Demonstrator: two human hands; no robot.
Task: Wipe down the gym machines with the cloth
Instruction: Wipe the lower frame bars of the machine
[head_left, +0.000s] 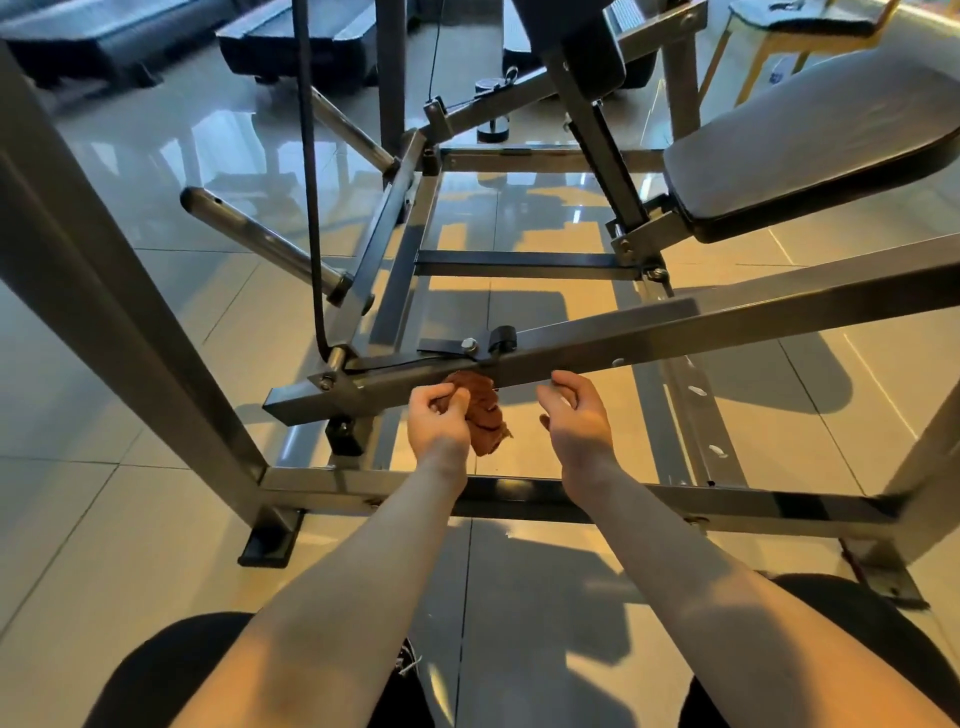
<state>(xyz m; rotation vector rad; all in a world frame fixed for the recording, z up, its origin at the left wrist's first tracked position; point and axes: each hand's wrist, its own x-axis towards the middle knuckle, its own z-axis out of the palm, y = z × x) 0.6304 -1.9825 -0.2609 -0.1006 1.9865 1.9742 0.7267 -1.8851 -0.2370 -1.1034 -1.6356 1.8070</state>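
Observation:
A crumpled brown cloth (484, 411) hangs just below the long grey square bar (649, 335) of the gym machine, which slants across the middle of the view. My left hand (439, 422) grips the cloth's left side with curled fingers, right under the bar. My right hand (571, 410) is a little to the right, fingers loosely curled near the bar's lower edge and holding nothing; whether its fingertips touch the bar I cannot tell.
The machine's low base rail (675, 501) runs under my forearms. A thick grey upright post (104, 291) stands at the left. A padded seat (810, 150) sits at upper right, a black cable (311, 208) hangs at centre left. Glossy tiled floor (130, 519) lies all around.

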